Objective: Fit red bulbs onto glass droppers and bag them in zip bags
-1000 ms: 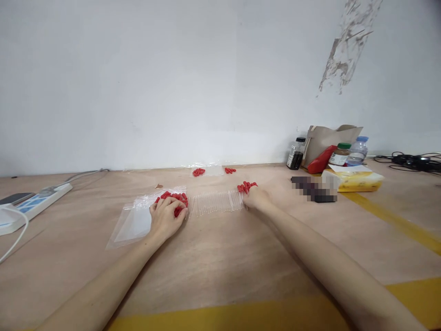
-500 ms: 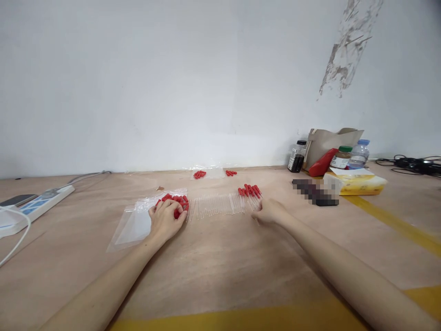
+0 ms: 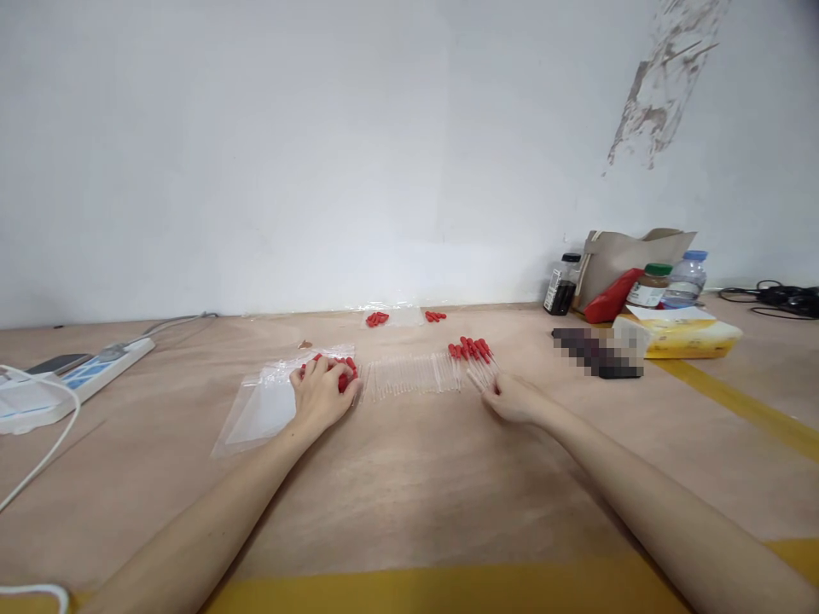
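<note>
My left hand (image 3: 324, 394) lies over a pile of red rubber bulbs (image 3: 346, 376) on a clear plastic bag (image 3: 256, 409). Its fingers curl round the bulbs, with red showing between thumb and forefinger; the fingertips are partly hidden. To the right runs a row of thin clear glass tubes (image 3: 409, 375), side by side on the table. At the row's right end lie several droppers (image 3: 470, 350), tubes with red bulbs fitted on. Close below these is my right hand (image 3: 505, 396), forefinger stretched towards the tubes and thumb apart. Nothing is visibly held in it.
Near the wall, two small groups of red bulbs (image 3: 377, 319) lie by a plastic sheet (image 3: 403, 316). A power strip (image 3: 102, 375) with a white cable is at left. At right stand a dark bottle (image 3: 560, 288), a jar (image 3: 649, 288), and a yellow tissue pack (image 3: 694, 338).
The view has shifted slightly. My right hand has drawn a little away from the droppers, and its forefinger now reaches out. My left hand stays on the bulbs, its fingers lying flatter over them.
</note>
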`<state>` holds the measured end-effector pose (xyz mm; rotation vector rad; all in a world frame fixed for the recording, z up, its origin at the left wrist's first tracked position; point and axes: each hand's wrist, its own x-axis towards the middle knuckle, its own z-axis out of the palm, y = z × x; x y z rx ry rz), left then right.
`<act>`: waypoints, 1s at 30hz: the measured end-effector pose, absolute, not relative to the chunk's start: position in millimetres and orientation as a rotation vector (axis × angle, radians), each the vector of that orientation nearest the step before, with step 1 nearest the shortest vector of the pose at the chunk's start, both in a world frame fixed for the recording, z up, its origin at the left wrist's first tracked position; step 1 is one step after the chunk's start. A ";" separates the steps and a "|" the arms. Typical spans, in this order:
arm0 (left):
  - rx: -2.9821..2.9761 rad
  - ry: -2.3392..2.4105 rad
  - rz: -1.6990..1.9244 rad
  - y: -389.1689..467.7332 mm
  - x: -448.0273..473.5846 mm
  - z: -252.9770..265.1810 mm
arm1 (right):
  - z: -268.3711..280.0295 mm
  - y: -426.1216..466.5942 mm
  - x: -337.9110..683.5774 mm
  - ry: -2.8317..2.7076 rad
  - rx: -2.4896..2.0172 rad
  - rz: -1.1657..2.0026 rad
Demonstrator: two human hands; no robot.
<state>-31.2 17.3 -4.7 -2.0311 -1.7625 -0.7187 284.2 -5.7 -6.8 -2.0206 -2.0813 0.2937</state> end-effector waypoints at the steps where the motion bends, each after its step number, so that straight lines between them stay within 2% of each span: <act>1: -2.014 -1.743 -0.704 19.0 -30.1 -4.8 | -6.5 -7.0 284.4 -2.065 -1.994 0.284; 10: -2.009 -1.670 -0.686 22.0 -22.0 -6.0 | -20.3 -5.7 279.4 -1.972 -1.441 0.361; 15: -2.001 -1.644 -0.870 12.7 -16.2 1.7 | -27.1 -7.2 272.3 -1.991 -1.248 0.439; 19: -2.362 -1.341 -1.072 -6.6 -2.6 -5.3 | -29.1 -15.8 262.5 -1.985 -1.120 0.493; 22: -2.653 -1.201 -1.069 -20.1 9.9 -20.6 | -28.9 -27.0 251.3 -2.005 -1.039 0.486; 30: -2.719 -1.171 -1.051 -26.9 16.9 -25.4 | -26.1 -43.7 229.3 -2.059 -0.991 0.481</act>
